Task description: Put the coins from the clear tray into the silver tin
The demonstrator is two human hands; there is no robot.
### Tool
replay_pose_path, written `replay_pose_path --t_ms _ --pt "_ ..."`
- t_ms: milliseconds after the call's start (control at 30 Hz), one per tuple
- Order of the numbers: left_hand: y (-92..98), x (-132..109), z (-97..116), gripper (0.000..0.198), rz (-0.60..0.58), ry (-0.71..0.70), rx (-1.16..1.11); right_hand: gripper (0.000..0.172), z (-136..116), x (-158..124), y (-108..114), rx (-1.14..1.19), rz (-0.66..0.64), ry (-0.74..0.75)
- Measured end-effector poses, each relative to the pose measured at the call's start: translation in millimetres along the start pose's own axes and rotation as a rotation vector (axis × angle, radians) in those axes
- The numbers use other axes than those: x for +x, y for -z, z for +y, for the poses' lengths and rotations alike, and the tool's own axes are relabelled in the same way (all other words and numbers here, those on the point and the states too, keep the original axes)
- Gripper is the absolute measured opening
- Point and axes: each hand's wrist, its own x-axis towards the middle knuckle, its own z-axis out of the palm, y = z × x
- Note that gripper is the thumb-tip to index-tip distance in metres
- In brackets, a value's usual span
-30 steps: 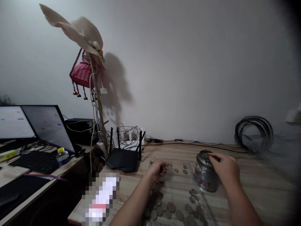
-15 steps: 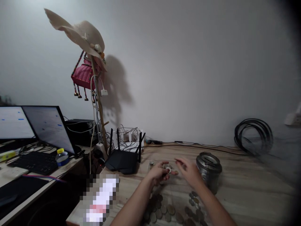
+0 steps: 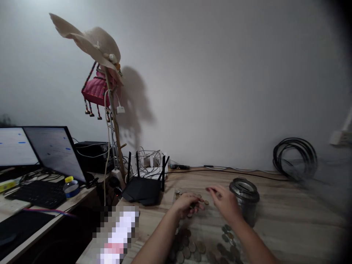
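The right hand (image 3: pixel 225 201) has its thumb and first finger close together. Something small may be pinched there, but I can't tell. The left hand (image 3: pixel 187 205) is just to its left, with bent fingers; I can't tell what it holds. A gold coin (image 3: pixel 206 202) is between the two hands, close to the left fingertips. The metal tin (image 3: pixel 250 205) is just right of the right hand, which hides part of it. The tin stands up straight, slot (image 3: pixel 246 187) on top, and the right hand is nearer to it. Many coins (image 3: pixel 201 246) lie on the counter (image 3: pixel 286 220), nearer the person than both hands. Farther out, past the left hand, sits a black router (image 3: pixel 143 189).
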Motion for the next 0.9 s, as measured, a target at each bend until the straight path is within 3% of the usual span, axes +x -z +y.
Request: replay_pose_path --t_ms 100,200,367,667,900 --pt "2.2 2.9 -0.4 0.026 0.052 -0.004 -0.087 0.023 12.6 3.6 37.8 -0.274 0.360 0.093" --pt "3.6 4.4 -0.8 0.026 0.076 0.005 -0.117 0.026 39.9 7.2 66.2 -0.502 0.490 0.001" --pt "1.8 2.0 1.0 0.026 0.077 0.013 -0.118 0.032 78.7 8.2 71.1 -0.577 0.384 -0.160" --pt "-0.6 -3.9 5.9 0.021 0.071 0.055 -0.207 0.031 97.0 7.2 69.5 -0.553 0.322 -0.313" --pt "-2.7 -6.1 8.3 0.019 0.088 0.069 -0.249 0.032 114.6 10.4 68.8 -0.459 0.299 -0.302"
